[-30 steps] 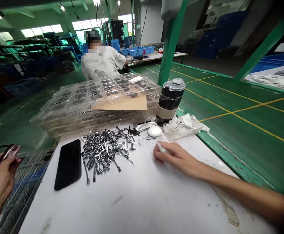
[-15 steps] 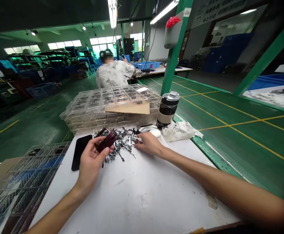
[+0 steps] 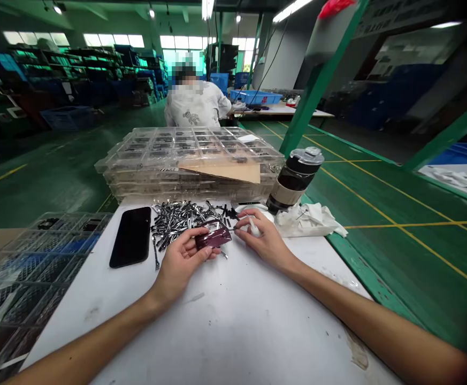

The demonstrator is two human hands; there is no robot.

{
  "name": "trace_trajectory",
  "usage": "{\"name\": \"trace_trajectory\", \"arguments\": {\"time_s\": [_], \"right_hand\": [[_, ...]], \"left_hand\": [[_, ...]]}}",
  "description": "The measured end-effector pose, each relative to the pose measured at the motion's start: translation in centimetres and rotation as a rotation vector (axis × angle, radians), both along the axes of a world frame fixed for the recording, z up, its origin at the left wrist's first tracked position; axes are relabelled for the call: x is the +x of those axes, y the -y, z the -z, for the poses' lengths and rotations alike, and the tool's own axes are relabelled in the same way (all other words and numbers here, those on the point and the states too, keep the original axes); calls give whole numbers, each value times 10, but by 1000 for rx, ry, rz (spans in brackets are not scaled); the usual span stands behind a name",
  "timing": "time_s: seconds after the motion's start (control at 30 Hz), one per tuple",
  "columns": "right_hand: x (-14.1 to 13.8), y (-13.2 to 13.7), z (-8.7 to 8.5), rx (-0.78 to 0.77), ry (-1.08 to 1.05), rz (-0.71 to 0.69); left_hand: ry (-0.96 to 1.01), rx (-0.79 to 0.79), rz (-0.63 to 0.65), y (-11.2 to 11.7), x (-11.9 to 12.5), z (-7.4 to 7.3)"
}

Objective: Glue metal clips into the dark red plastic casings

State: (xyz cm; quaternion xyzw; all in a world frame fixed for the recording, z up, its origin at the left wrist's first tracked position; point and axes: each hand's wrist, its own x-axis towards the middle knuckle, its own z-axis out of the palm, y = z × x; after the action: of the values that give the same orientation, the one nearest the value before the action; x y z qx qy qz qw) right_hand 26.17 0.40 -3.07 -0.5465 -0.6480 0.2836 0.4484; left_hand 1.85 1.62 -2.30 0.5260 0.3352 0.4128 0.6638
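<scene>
My left hand [image 3: 185, 251] is closed on a glossy maroon piece [image 3: 214, 240], thumb below and fingers behind, holding it above the white table. Close to its right end, my right hand [image 3: 263, 240] is closed, its thumb and forefinger pinching a small dark strip [image 3: 234, 228]. A small white object [image 3: 254, 226] with a narrow tip is also tucked in its fingers; I cannot make out its exact kind. Behind my left hand lies a heap of shiny slender metal parts [image 3: 177, 216]. Small black pieces [image 3: 229, 212] lie at the heap's right.
A black phone [image 3: 131, 237] lies left of the heap. Stacked clear compartment trays [image 3: 145, 184] carry a piece of cardboard [image 3: 225, 171]. A dark bottle [image 3: 295, 179] and crumpled white tissue [image 3: 313, 219] stand at the right. A person [image 3: 197, 104] sits beyond; more compartment trays [image 3: 56, 267] are at lower left.
My left hand has moved right with the maroon piece, close to my right hand. The right hand has lifted from the heap's edge, now pinching a dark strip. The camera view has shifted.
</scene>
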Motion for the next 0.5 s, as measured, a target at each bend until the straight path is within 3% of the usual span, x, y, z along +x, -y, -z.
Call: {"name": "trace_trajectory", "arguments": {"time_s": [0.3, 0.5], "right_hand": [[4, 0, 1, -150, -197, -14], [-1, 5, -3, -199, -200, -40]], "left_hand": [[-116, -41, -12, 0, -11, 1], [-141, -51, -7, 0, -12, 1]]}}
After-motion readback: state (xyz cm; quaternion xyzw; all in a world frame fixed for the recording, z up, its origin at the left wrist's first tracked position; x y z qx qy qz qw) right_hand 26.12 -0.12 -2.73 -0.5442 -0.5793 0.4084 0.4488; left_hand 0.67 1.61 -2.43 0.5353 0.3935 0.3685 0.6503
